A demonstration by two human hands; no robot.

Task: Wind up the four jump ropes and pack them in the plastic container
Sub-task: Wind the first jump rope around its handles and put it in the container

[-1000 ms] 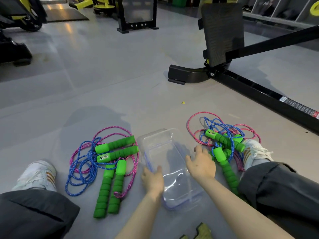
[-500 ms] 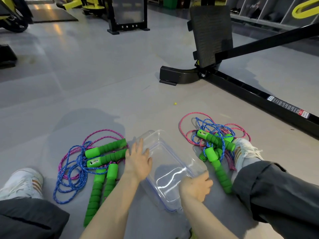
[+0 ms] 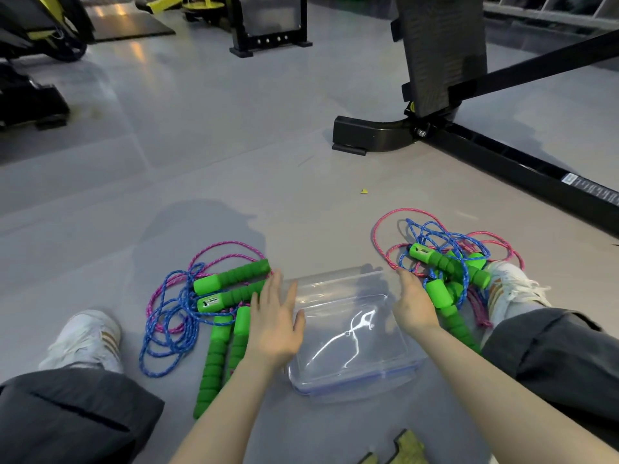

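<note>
A clear plastic container (image 3: pixel 351 373) with a blue rim lies on the grey floor between my legs. My left hand (image 3: pixel 274 324) rests flat against its left side, fingers spread. My right hand (image 3: pixel 413 304) touches its right edge, fingers curled downward; whether it grips the rim is hidden. On the left lies a loose pile of jump ropes (image 3: pixel 174 316), blue and pink cords with green foam handles (image 3: pixel 231 277). A second tangled pile (image 3: pixel 445 252) of blue and pink ropes with green handles lies to the right, by my right shoe.
My white shoes (image 3: pixel 83 339) and dark trouser legs (image 3: pixel 552 356) flank the ropes. A black gym machine frame (image 3: pixel 502 155) runs across the floor at the right. More black and yellow gym equipment (image 3: pixel 33 38) stands far left. A yellowish object (image 3: pixel 410 447) lies near the bottom edge.
The container has turned from slanted to square between my legs. My left hand moved to its left side and my right hand moved up to its right edge.
</note>
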